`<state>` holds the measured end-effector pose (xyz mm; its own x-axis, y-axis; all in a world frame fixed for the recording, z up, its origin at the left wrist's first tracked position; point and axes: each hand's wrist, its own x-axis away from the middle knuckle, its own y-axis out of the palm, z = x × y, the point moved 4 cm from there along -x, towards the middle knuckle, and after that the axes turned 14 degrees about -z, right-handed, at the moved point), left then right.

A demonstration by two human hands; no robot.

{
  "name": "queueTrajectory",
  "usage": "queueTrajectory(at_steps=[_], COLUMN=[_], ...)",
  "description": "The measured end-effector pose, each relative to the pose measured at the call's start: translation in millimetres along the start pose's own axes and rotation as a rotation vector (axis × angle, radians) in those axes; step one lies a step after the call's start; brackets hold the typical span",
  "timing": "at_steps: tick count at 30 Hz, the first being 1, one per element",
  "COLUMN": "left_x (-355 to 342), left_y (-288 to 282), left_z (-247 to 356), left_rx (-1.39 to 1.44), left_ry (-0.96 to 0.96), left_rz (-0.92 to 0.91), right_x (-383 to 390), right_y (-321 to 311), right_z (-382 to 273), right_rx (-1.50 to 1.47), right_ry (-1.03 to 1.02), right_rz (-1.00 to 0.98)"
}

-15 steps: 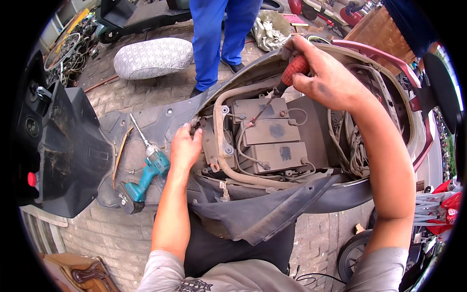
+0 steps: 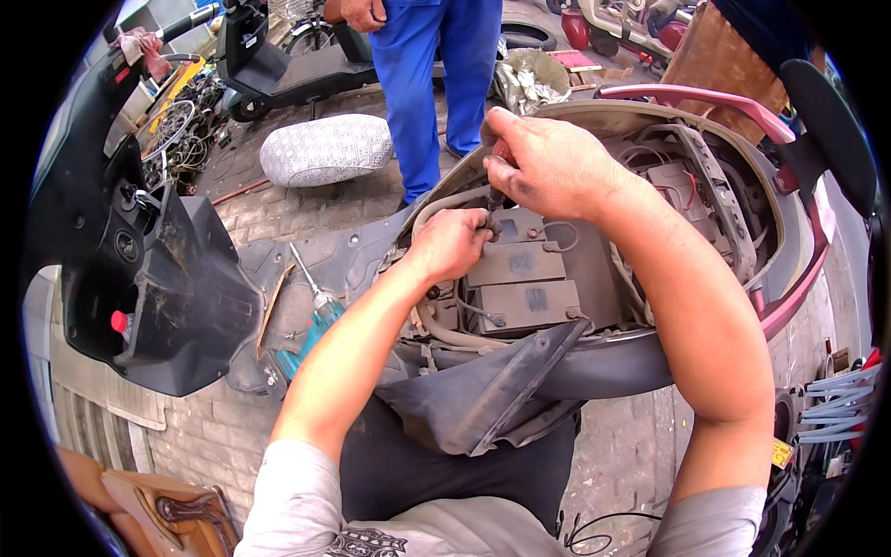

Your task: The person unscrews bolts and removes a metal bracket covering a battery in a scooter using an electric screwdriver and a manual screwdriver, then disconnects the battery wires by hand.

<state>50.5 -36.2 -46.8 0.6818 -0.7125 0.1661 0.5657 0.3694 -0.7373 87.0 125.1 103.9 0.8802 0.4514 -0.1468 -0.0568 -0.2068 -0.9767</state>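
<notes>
My right hand (image 2: 561,167) is closed round the red handle of a screwdriver (image 2: 502,148), above the open battery bay of a dusty scooter. Its dark shaft points down at the left end of the farthest battery (image 2: 522,226). Beside the tip, the fingers of my left hand (image 2: 447,245) are pinched together; what they hold, if anything, is hidden. Nearer me lie a middle battery (image 2: 517,264) and a near battery (image 2: 529,308), grey with dust and joined by cables. A teal cordless drill (image 2: 317,336) with a long bit rests on the footboard, partly behind my left forearm.
A loose black plastic panel (image 2: 473,395) hangs along the scooter's near side. Someone in blue trousers (image 2: 413,93) stands beyond it, near a removed patterned seat (image 2: 327,150). Coiled cables and wires (image 2: 172,139) lie far left. A brown leather chair (image 2: 181,511) is at lower left.
My left hand has gone from the bay's left edge to the screwdriver's tip and closed its fingers. My right hand has come left and the screwdriver is more upright. The view has shifted.
</notes>
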Motion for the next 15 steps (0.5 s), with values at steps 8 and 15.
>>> queueTrajectory(at_steps=[8, 15], left_x=[-0.4, 3.0], left_y=[3.8, -1.5], left_z=[16.3, 11.1], left_rx=[-0.168, 0.020], left_ry=[-0.041, -0.077], left_rz=[0.244, 0.150], right_x=[-5.4, -1.2], right_y=[1.1, 4.3], right_z=[1.3, -5.2], right_rx=[0.065, -0.166], right_ry=[0.140, 0.110], right_rz=[-0.079, -0.055])
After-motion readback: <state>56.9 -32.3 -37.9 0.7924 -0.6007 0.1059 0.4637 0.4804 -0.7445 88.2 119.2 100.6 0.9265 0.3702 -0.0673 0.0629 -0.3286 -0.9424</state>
